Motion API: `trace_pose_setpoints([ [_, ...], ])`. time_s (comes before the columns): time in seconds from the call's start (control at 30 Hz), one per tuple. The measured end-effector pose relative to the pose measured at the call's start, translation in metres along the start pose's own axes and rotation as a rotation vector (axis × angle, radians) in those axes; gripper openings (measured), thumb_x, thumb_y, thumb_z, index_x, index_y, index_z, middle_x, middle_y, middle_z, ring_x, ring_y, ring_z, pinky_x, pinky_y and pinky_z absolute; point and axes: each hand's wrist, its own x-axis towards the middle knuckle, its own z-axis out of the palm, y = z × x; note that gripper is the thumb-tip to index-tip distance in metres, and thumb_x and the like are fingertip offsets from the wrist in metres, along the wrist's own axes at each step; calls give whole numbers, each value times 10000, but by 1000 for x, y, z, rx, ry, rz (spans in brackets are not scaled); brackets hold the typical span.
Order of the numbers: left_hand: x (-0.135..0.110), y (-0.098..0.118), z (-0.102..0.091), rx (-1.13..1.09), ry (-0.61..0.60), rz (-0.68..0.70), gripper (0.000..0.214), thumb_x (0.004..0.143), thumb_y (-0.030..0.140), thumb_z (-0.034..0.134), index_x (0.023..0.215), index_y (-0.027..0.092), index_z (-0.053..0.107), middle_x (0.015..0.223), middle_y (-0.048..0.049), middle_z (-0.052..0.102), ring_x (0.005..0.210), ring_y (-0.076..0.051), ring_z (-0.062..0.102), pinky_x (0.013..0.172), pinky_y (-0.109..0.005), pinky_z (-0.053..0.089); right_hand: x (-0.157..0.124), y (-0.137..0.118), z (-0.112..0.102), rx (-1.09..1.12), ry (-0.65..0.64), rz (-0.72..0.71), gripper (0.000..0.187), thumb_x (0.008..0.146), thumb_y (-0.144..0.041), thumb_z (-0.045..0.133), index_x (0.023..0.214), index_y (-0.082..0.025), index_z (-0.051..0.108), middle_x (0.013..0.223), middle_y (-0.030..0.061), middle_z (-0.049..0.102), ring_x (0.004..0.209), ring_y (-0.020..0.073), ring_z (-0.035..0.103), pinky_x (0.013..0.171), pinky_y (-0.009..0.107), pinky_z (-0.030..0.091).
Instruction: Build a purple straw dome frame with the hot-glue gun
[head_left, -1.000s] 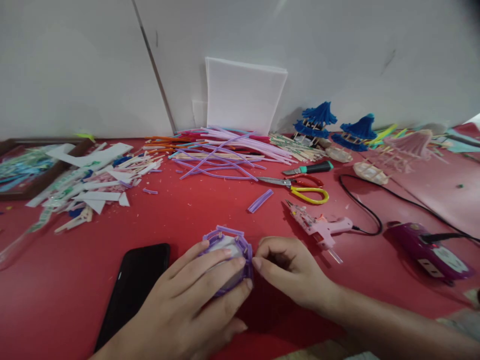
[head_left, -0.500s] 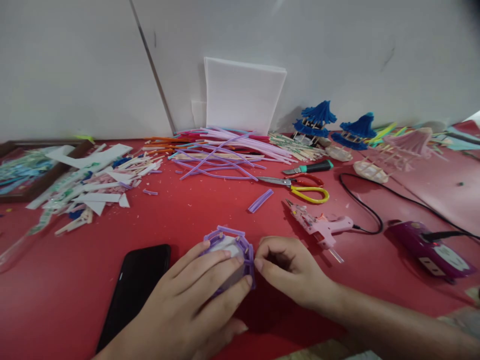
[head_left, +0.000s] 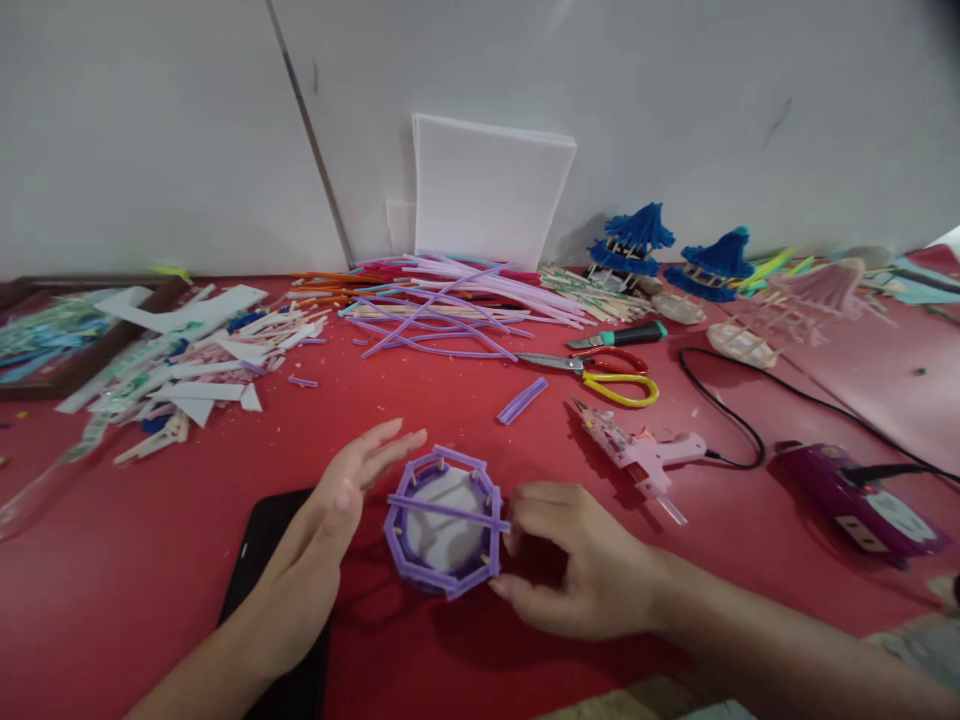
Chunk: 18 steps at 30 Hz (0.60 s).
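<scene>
Purple frame [head_left: 431, 580] sits on the red table [head_left: 465, 440] between the two hands, low in the middle of the view. It is an eight-sided ring of cut straws, pinned at the corners by short pale sticks, with a white core [head_left: 442, 540] inside that looks like foam. One straw, the crossbar [head_left: 450, 513], lies across the top.

The right hand [head_left: 577, 565] grasps the frame at its right edge, forefinger above and thumb below, close to the crossbar's end. Whether the thumb presses the rim or only rests by it is hard to tell. The left hand [head_left: 326, 525] is released, flat and open, fingers stretched out just beside the ring, above a black phone [head_left: 259, 565].

Thin straws crush and spring, so a light pinch at a corner stick, not mid-span, would probably hold the shape best. Keeping the ring flat on the table should stop it from twisting.

A pink glue gun [head_left: 641, 447] lies near the right hand, its black cord trailing off. Further back are yellow-handled scissors [head_left: 611, 385], a short straw offcut [head_left: 521, 400] and a loose heap of long straws [head_left: 450, 300].
</scene>
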Motion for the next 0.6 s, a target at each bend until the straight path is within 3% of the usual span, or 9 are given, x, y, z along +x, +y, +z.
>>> trace_pose_setpoints([
  [0.1,3,0,-1,-123,-15,-74,559,928,611,261,1374,301,393,1387,-69,553,1329,-261,433,1112,-401,298,2,4,1,-47,10,25,168,784,-270,618,680,-171,529,633,3,552,567,105,477,540,220,350],
  [0.23,3,1,1,-148,89,-48,533,895,639,354,1249,272,509,1319,-62,596,1262,-233,499,1042,-314,388,5,12,-1,-106,140,139,235,837,-210,518,608,-185,471,569,-24,476,515,91,434,498,211,308],
  [0.33,3,6,4,-57,167,-35,518,894,638,358,1177,241,532,1070,-61,690,1068,-220,614,963,-325,451,7,18,-5,-155,273,250,236,832,-168,463,598,-194,448,555,-28,453,503,97,417,489,219,305],
  [0.43,5,10,5,103,218,-47,428,883,588,446,1069,225,576,954,-48,695,943,-209,648,875,-325,501,8,20,-10,-80,315,344,123,805,-160,457,720,-188,542,613,-13,547,531,111,477,503,216,358],
  [0.6,5,10,5,283,112,53,196,903,389,502,968,239,610,934,-22,686,889,-170,652,806,-278,513,8,16,-11,44,282,366,180,739,-106,412,784,-189,566,654,-14,594,572,118,533,533,215,400],
])
